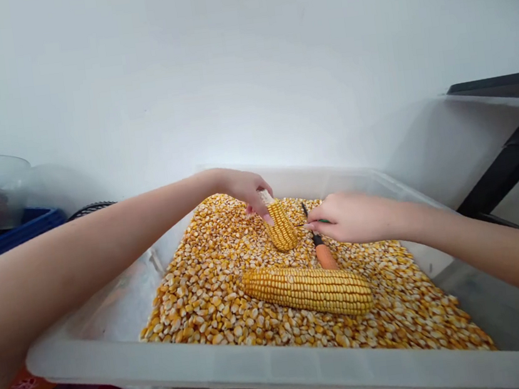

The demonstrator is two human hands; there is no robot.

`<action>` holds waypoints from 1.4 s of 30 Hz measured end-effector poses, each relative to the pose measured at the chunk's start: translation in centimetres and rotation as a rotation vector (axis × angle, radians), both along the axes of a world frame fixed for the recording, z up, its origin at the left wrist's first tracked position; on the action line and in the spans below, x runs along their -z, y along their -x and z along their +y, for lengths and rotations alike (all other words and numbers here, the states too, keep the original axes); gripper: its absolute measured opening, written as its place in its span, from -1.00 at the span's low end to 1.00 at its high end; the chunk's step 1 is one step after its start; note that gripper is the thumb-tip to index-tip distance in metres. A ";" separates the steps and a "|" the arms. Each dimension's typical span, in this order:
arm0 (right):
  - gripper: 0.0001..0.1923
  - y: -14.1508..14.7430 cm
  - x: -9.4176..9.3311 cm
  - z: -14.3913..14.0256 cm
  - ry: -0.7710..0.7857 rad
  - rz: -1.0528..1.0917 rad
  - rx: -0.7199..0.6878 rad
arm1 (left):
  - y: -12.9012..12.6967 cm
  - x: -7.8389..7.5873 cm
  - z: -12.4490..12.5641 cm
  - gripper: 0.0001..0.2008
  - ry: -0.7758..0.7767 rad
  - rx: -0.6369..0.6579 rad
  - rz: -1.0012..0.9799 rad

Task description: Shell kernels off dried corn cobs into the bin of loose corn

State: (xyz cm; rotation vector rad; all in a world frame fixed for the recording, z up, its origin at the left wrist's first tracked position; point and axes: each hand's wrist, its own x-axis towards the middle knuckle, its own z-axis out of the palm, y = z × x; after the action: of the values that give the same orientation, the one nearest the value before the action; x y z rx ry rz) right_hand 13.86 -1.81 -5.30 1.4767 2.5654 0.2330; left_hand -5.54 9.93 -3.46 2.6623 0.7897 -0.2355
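Half-shelled yellow corn cob (281, 224), upright on the loose kernels (214, 288), clamped at its top by my left hand (245, 187); my right hand (345, 217), just beside it, grips an orange-handled tool (323, 253).

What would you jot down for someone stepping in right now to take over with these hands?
Left hand: gripping a partly stripped corn cob by its bare top, upright in the bin.
Right hand: on a thin tool with an orange handle, beside that cob.
Clear bin: loose kernels cover the bottom.
Done: many kernels are off.
Left: a whole cob lies untouched in front.
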 end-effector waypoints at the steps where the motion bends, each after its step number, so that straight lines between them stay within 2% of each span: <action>1: -0.64 -0.1 -0.2 0.1 0.015 0.014 0.008 | 0.0 -0.1 -0.2 -0.59 0.063 -0.005 -0.036; 5: -0.64 -0.3 -0.8 -0.1 0.106 0.034 0.001 | -0.9 1.0 -1.1 -0.60 0.172 -0.062 -0.213; 8: -0.65 -0.1 -1.1 -0.5 0.140 0.050 -0.020 | -2.2 2.5 -2.0 -0.60 0.119 -0.100 -0.344; 12: -0.64 0.2 -1.2 -1.0 0.142 0.065 -0.018 | -3.6 3.7 -3.2 -0.57 0.119 -0.047 -0.432; 16: -0.67 0.3 -1.5 -1.3 0.099 0.096 0.007 | -3.8 3.6 -3.8 -0.55 0.201 0.015 -0.395; 21: -0.70 0.4 -1.9 -1.8 0.045 0.126 0.037 | -3.7 3.3 -3.8 -0.51 0.218 -0.123 -0.386; 25: -0.68 0.5 -1.2 -1.6 0.003 0.120 0.012 | -3.9 3.4 -3.5 -0.49 0.183 -0.215 -0.389; 30: -0.66 0.9 -0.3 -1.3 -0.065 0.090 -0.021 | -3.8 3.7 -3.3 -0.53 0.275 -0.330 -0.507; 35: -0.66 1.1 -0.1 -1.4 -0.110 0.028 -0.036 | -3.8 3.9 -3.0 -0.55 0.312 -0.383 -0.537; 39: -0.68 1.6 -0.3 -1.7 -0.140 -0.032 -0.002 | -3.9 4.2 -2.6 -0.54 0.345 -0.430 -0.552; 42: -0.72 2.2 -0.3 -1.9 -0.126 -0.093 0.074 | -3.9 4.4 -2.7 -0.52 0.364 -0.488 -0.580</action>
State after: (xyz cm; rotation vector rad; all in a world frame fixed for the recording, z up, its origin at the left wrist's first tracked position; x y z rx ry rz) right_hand 11.64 -3.76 -5.03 1.5607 2.4579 0.4491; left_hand -1.61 7.26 -7.85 1.9617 1.0325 0.4531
